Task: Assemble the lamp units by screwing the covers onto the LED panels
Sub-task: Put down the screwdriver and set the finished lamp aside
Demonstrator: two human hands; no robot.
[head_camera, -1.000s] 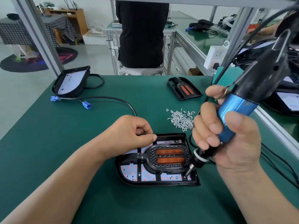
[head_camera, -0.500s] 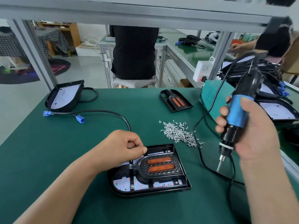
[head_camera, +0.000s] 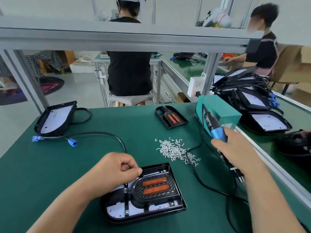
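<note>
A black lamp unit [head_camera: 151, 204] lies on the green table [head_camera: 67, 165] in front of me, its cover [head_camera: 154, 185] with two orange reflectors seated over the LED panel. My left hand [head_camera: 116, 172] rests curled on the unit's far left corner, thumb against fingers; whether it pinches anything is hidden. My right hand [head_camera: 235, 148] grips the blue electric screwdriver [head_camera: 217, 132] out to the right, low over the table, its bit end pointing toward me. A pile of small silver screws [head_camera: 176, 150] lies between the two hands.
A spare cover [head_camera: 171, 117] lies at the back centre, an LED panel [head_camera: 53, 117] with blue connectors [head_camera: 72, 142] at the back left. A teal power box [head_camera: 220, 111] and stacked panels [head_camera: 262, 113] sit at the right. The screwdriver's black cable [head_camera: 207, 184] crosses the mat.
My right hand has carried the screwdriver away from the unit's front right corner, out to the right and down toward the table. My view has tilted upward. The left hand has stayed on the unit.
</note>
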